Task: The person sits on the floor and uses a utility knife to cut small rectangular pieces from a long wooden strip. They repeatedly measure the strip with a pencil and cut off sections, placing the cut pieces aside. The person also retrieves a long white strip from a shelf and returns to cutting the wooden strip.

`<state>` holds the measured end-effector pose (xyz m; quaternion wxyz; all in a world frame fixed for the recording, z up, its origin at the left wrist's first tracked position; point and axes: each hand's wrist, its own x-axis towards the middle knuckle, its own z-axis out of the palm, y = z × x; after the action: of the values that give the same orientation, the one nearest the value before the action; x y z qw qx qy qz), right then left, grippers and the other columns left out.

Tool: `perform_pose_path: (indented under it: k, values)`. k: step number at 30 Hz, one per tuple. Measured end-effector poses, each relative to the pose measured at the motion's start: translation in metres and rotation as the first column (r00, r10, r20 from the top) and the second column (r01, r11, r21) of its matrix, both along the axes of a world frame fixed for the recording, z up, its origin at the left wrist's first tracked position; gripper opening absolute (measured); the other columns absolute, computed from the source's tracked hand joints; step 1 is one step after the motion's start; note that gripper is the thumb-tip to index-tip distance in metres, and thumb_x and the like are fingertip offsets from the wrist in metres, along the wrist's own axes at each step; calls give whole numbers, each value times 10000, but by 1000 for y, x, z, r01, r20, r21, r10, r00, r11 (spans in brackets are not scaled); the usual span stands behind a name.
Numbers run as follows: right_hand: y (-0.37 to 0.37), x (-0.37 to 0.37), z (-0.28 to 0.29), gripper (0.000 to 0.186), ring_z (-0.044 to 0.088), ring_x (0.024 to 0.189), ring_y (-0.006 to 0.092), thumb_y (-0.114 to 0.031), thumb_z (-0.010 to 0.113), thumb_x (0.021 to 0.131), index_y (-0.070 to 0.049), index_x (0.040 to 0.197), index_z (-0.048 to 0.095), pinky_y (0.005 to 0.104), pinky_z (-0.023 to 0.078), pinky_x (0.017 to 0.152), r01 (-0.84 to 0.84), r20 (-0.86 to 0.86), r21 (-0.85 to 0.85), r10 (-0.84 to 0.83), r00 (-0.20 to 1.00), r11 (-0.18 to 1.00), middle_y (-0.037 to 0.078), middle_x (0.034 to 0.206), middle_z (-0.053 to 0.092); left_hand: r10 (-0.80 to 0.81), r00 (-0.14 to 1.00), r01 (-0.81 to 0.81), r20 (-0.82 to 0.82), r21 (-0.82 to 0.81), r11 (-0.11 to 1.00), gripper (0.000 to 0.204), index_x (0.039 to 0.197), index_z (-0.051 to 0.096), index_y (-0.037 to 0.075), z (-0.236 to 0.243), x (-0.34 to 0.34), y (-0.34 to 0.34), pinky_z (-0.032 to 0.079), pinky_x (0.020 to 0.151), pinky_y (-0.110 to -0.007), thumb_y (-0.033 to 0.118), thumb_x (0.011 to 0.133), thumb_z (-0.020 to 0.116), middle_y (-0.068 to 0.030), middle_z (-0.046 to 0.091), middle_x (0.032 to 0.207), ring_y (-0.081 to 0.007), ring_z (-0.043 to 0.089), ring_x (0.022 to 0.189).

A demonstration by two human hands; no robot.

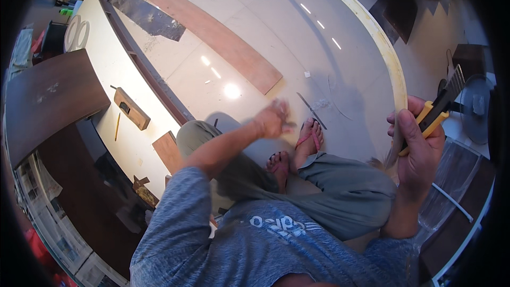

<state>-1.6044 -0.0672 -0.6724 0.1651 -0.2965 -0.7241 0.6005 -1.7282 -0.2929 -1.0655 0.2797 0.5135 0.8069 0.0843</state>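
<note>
My right hand [417,151] is raised at the right and closed. It holds a yellow-and-black utility knife [436,114] together with the end of a long, pale edging strip [397,77]. The strip curves from my thumb and fingers up along the right and away to the far side of the floor. My left hand [276,118] hangs in front of my knees, above the floor and close to my feet. Motion smears its fingers, so whether anything is in them does not show.
To my left, a long white panel [101,48] carries a wooden hand plane [139,117], a pencil [117,126] and a small brown wood piece [167,151]. A reddish-brown board [234,56] and a dark sheet [146,15] lie on the floor. Thin offcuts [313,111] are near my feet.
</note>
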Motion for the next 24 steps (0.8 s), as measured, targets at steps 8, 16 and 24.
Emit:
perform_pose_path:
  k: [8, 16, 24]
  values:
    - [2, -13, -10, 200, 734, 894, 165, -47, 748, 988, 45, 1164, 721, 291, 600, 797, -80, 45, -203, 91, 995, 976, 118, 987, 754, -185, 917, 140, -353, -151, 979, 1240, 1649, 246, 65, 25, -122, 15, 251, 1257, -610, 480, 701, 929, -227, 283, 1684, -413, 265, 1584]
    - [2, -21, -10, 206, 714, 907, 130, -79, 733, 1010, 46, 1172, 715, 270, 578, 831, -256, 57, -165, 268, 962, 953, 108, 999, 760, -366, 809, 375, -460, -75, 924, 519, 1455, 477, 13, -9, -135, 4, 385, 1164, -562, 166, 970, 583, -188, 587, 1349, -355, 543, 1328]
    - [-15, -33, -13, 243, 712, 923, 143, -109, 748, 1002, 58, 1174, 707, 293, 566, 866, -346, 58, -92, 352, 934, 934, 101, 1003, 766, -323, 749, 388, -579, -12, 921, 422, 1381, 526, 54, -24, -68, -77, 404, 1123, -541, 222, 994, 522, -117, 599, 1268, -308, 545, 1307]
